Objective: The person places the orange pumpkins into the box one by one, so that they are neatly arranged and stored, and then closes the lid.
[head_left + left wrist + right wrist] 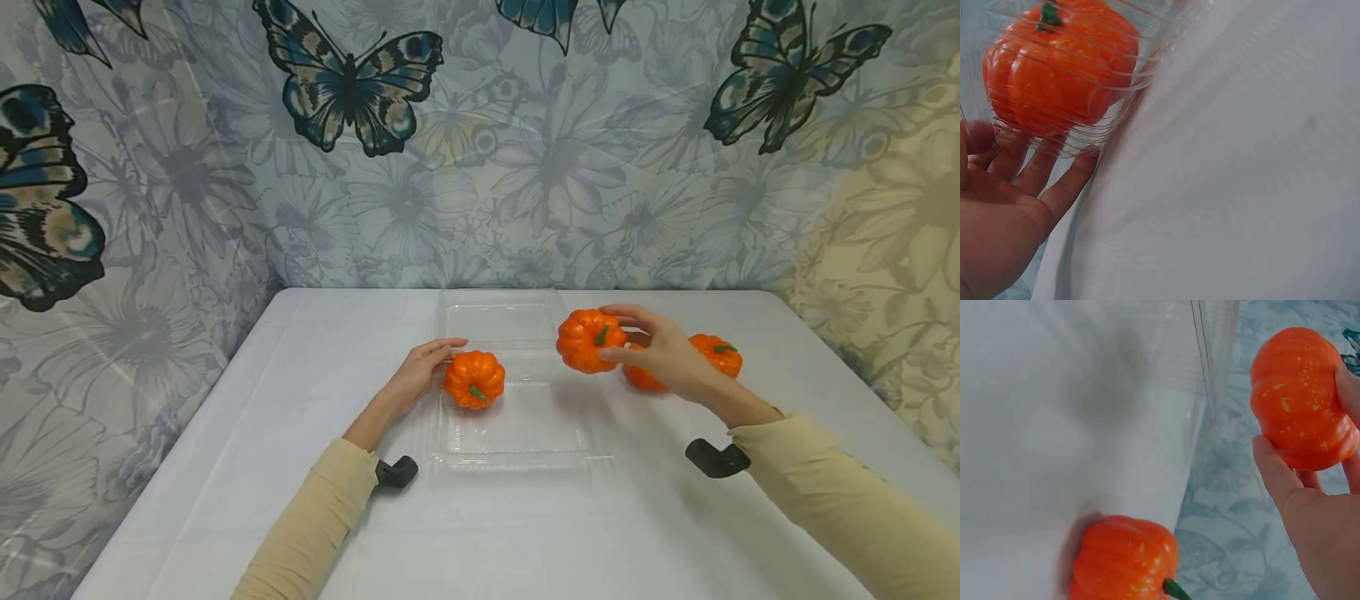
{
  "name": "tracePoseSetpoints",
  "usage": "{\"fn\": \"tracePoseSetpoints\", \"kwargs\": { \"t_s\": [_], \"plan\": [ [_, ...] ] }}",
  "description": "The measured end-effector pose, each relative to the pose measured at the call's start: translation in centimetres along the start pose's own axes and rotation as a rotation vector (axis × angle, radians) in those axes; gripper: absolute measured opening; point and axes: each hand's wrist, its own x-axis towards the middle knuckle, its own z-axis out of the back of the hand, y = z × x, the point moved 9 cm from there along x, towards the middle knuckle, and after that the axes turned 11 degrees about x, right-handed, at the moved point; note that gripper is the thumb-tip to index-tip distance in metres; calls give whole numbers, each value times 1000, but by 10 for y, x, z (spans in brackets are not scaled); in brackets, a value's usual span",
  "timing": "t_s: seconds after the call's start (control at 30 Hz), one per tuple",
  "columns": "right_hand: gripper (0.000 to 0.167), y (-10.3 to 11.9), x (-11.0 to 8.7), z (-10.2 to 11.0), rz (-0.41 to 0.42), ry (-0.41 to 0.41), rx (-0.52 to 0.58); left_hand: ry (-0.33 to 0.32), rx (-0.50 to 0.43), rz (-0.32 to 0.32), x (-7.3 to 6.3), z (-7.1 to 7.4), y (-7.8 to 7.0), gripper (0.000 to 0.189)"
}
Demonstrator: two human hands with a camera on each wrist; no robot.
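Note:
A clear plastic container [517, 442] with its hinged lid [501, 321] laid back sits on the white table. Inside it, at the left, lies an orange pumpkin [475, 380] with a green stem. My left hand [422, 371] rests against the container's left wall, fingers extended along the ribbed plastic [1107, 134] beside that pumpkin. Over the container's right side, my right hand [660, 354] grips a second orange pumpkin [590, 341] between thumb and fingers. In the right wrist view this pumpkin [1300, 400] shows gold specks, raised above the table.
Two more orange pumpkins stand right of the container: one [645, 377] partly hidden by my right hand, the other [718, 354] behind my wrist. Black wrist cameras [717, 458] hang below both sleeves. A butterfly-patterned curtain [480, 208] closes off the table's back.

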Motion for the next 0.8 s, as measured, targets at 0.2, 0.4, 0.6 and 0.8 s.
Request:
{"fn": "tracePoseSetpoints", "kwargs": {
  "t_s": [0.2,0.4,0.6,0.8],
  "plan": [
    [68,5,1,-11,37,19,-18,-7,0,2,0,0,0,37],
    [68,8,0,-22,43,40,-3,-10,3,8,0,1,1,38],
    [66,12,-1,-35,81,73,42,-17,5,8,1,1,2,37],
    [65,13,0,-48,85,95,58,-22,13,-3,0,2,0,37]
  ]
}}
